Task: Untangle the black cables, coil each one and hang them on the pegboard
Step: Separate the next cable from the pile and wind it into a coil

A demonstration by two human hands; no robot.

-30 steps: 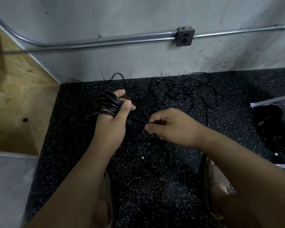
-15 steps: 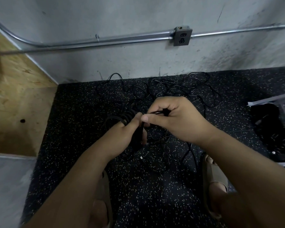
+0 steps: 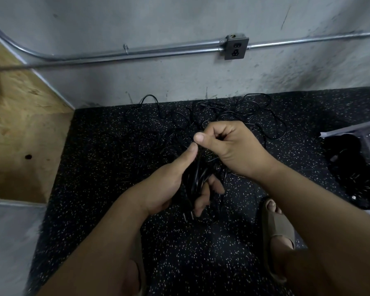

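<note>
**Coil in hand, tangle on the mat**

We find the left hand (image 3: pixel 165 189) curled round a black cable coil (image 3: pixel 194 180). The right hand (image 3: pixel 229 150), at its 1 o'clock, pinches the coil's top end. Loose cables (image 3: pixel 226 112) lie at 12 o'clock on the speckled mat (image 3: pixel 94 167).

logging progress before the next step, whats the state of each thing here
left hand, gripping the coiled cable
right hand, pinching a strand of it above
coiled cable, bundled, held off the floor
tangled cables, lying uncoiled on the floor
wall outlet, nothing plugged in
</note>
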